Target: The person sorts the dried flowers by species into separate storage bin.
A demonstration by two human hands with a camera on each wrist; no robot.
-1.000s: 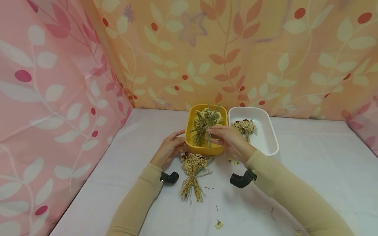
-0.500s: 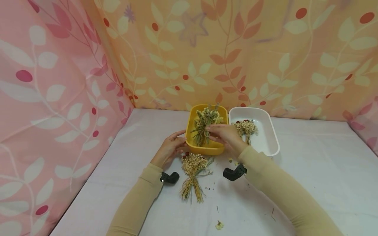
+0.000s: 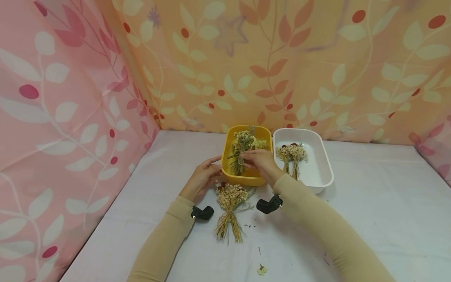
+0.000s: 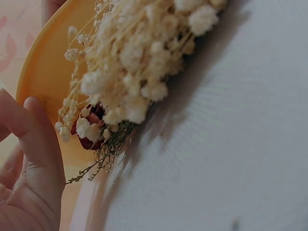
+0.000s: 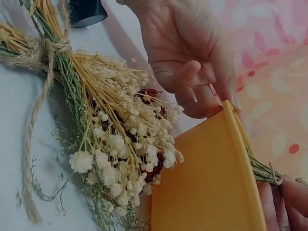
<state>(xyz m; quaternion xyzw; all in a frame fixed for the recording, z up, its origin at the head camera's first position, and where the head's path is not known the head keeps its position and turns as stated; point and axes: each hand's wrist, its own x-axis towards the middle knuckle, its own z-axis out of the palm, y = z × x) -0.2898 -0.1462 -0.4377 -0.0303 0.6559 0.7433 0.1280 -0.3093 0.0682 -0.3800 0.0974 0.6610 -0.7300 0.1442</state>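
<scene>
My right hand pinches a small bouquet of dried flowers at its tied stems, over the yellow tub. The bouquet has pale yellow-green heads and green stems. Only its tied stems show clearly in the right wrist view, beside my right fingertips. My left hand rests its fingers against the tub's left side, near the front corner. In front of the tub lies a larger dried bouquet, with cream blossoms, dark red buds and a twine tie.
A white tub stands right beside the yellow one and holds cream dried bouquets. More pale yellow flowers lie in the yellow tub. A fallen blossom and stem bits are on the white tablecloth. Patterned cloth surrounds the table.
My right hand has moved left with the small bouquet, which has turned more upright. More of the bouquets in the white tub shows now. My left hand has stayed at the yellow tub.
</scene>
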